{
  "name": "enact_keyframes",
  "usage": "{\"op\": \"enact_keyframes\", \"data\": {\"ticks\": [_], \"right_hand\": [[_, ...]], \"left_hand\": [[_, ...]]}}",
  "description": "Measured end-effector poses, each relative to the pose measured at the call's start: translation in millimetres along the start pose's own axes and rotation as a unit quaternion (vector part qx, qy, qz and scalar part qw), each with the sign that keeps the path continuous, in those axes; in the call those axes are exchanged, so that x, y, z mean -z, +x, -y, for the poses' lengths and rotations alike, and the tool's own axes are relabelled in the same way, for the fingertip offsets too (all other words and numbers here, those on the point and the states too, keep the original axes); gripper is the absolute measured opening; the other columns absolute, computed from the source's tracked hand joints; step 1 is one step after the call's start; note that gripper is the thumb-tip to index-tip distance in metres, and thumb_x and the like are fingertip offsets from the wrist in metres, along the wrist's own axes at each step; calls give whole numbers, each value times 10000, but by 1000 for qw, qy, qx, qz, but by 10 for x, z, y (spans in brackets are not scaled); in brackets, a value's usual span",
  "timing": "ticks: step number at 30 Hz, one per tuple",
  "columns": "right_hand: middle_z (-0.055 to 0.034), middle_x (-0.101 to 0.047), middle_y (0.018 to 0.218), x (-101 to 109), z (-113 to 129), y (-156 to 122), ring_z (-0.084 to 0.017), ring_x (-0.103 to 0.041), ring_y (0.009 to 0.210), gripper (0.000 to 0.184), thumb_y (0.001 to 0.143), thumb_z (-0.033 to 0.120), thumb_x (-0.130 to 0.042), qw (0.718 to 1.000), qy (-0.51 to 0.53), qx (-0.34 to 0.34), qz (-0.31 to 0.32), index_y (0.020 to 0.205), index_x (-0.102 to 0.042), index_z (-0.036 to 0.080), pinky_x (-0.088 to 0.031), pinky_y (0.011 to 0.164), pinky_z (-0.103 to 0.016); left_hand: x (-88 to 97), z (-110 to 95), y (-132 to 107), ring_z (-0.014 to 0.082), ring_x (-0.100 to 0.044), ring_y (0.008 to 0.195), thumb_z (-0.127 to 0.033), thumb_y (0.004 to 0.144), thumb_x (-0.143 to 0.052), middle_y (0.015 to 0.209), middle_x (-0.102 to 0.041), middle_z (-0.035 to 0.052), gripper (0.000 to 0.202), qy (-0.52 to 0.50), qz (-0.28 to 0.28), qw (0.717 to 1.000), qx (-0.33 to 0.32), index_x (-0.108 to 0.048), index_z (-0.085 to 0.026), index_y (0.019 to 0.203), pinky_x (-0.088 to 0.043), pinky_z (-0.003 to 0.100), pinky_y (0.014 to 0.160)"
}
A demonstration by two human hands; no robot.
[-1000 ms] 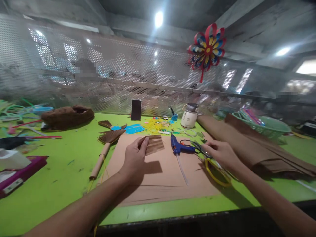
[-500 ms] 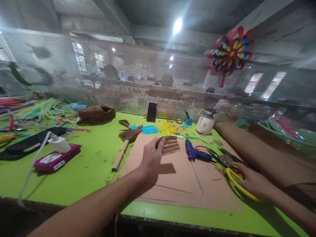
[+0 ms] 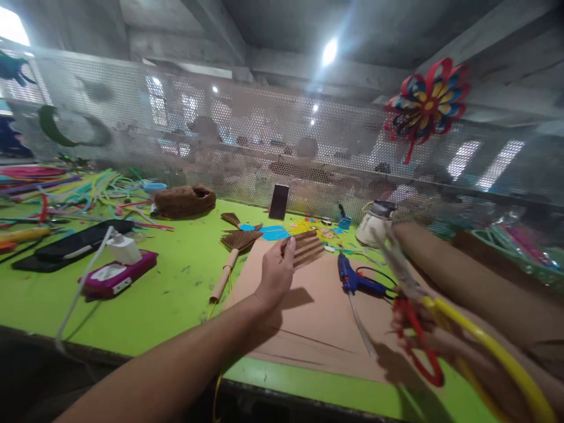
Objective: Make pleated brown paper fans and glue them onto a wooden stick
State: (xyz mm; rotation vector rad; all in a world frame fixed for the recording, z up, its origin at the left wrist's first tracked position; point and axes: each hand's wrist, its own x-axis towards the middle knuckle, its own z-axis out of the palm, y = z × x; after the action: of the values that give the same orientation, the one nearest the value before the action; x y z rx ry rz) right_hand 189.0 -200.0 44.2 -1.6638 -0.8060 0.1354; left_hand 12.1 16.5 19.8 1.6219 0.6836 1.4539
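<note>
My left hand (image 3: 277,274) pinches a pleated strip of brown paper (image 3: 307,247) and holds it just above a tan cardboard sheet (image 3: 317,317) on the green table (image 3: 145,305). My right hand (image 3: 425,332), blurred by motion, is closed round the red and yellow handles of a pair of scissors (image 3: 412,296); the blades point up and away from me. A blue glue gun (image 3: 355,282) lies on the cardboard between the two hands.
A small brown paper broom (image 3: 233,252) lies left of the cardboard. A pink box with a white charger (image 3: 115,273), a black pouch and many coloured strips lie at left. Rolled brown paper (image 3: 467,282) lies at right. A perforated metal screen (image 3: 247,141) backs the table, with a paper flower (image 3: 425,103) on it.
My right hand has lifted the scissors off the table and raised them toward me. My left hand has raised the pleated paper slightly. The view has turned to the left.
</note>
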Motion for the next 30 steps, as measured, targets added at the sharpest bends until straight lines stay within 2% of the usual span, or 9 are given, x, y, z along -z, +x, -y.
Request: {"op": "enact_keyframes", "data": {"ticks": [1, 2, 5, 9, 11, 15, 20, 24, 30], "right_hand": [[-75, -575, 1162, -132, 60, -97, -200, -598, 960, 281, 895, 301, -544, 999, 20, -4, 27, 1151, -550, 184, -512, 795, -392], [-76, -568, 1193, -266, 110, -183, -191, -583, 974, 232, 911, 306, -513, 998, 39, -9, 55, 1125, -571, 238, -510, 808, -381], [-82, -567, 1180, -676, 245, -397, -206, -591, 970, 296, 898, 307, -536, 987, 93, -10, 132, 1166, -542, 181, -510, 805, -410], [-80, -574, 1158, -1143, 446, -595, -202, -598, 949, 305, 896, 312, -541, 969, 130, -12, 209, 1165, -540, 168, -518, 783, -404], [-64, -618, 1036, -1289, 527, -643, -172, -621, 825, 282, 891, 342, -540, 963, 138, -16, 229, 1103, -566, 157, -532, 699, -339], [-17, -621, 736, -1393, 595, -645, -135, -577, 585, 334, 807, 465, -589, 961, 150, -23, 231, 956, -591, 166, -484, 528, -235], [11, -558, 622, -1397, 563, -642, -115, -509, 458, 365, 762, 505, -601, 958, 166, -53, 228, 953, -573, 195, -422, 409, -207], [39, -478, 518, -1433, 528, -674, -115, -470, 376, 398, 775, 556, -549, 950, 183, -90, 236, 985, -553, 218, -388, 337, -201], [61, -448, 488, -1504, 479, -710, -87, -411, 312, 478, 750, 629, -531, 939, 205, -133, 241, 1007, -526, 226, -359, 292, -181]], "left_hand": [[10, -35, 23, 166, -597, 723, -412, 862, -484, 793, -671, 47, 320, -24, -10, 1000, 7, -648, -137, 847, -462, 255, 675], [23, -73, 47, 166, -606, 711, -428, 856, -491, 804, -677, 49, 329, -52, -18, 998, 18, -648, -139, 865, -468, 248, 642], [65, -195, 111, 171, -638, 712, -461, 844, -506, 861, -693, 66, 357, -132, -36, 990, 42, -639, -142, 933, -480, 234, 569], [103, -316, 136, 177, -660, 778, -450, 846, -521, 913, -701, 88, 359, -206, -44, 977, 26, -629, -132, 971, -522, 271, 684], [114, -354, 122, 166, -660, 737, -447, 852, -517, 893, -704, 88, 354, -208, -43, 977, 18, -628, -126, 952, -530, 284, 699], [132, -404, 80, 155, -649, 689, -432, 860, -511, 857, -701, 75, 337, -183, -43, 982, 10, -634, -128, 936, -536, 283, 673], [138, -428, 47, 164, -650, 758, -387, 871, -508, 855, -696, 67, 286, -156, -48, 986, -13, -640, -135, 896, -523, 275, 717], [129, -437, 21, 171, -654, 821, -368, 890, -482, 919, -695, 77, 275, -170, -32, 985, -26, -626, -138, 935, -522, 286, 758], [120, -441, -1, 163, -653, 799, -373, 892, -476, 898, -692, 65, 277, -165, -27, 985, -29, -625, -142, 926, -521, 284, 761]]}}
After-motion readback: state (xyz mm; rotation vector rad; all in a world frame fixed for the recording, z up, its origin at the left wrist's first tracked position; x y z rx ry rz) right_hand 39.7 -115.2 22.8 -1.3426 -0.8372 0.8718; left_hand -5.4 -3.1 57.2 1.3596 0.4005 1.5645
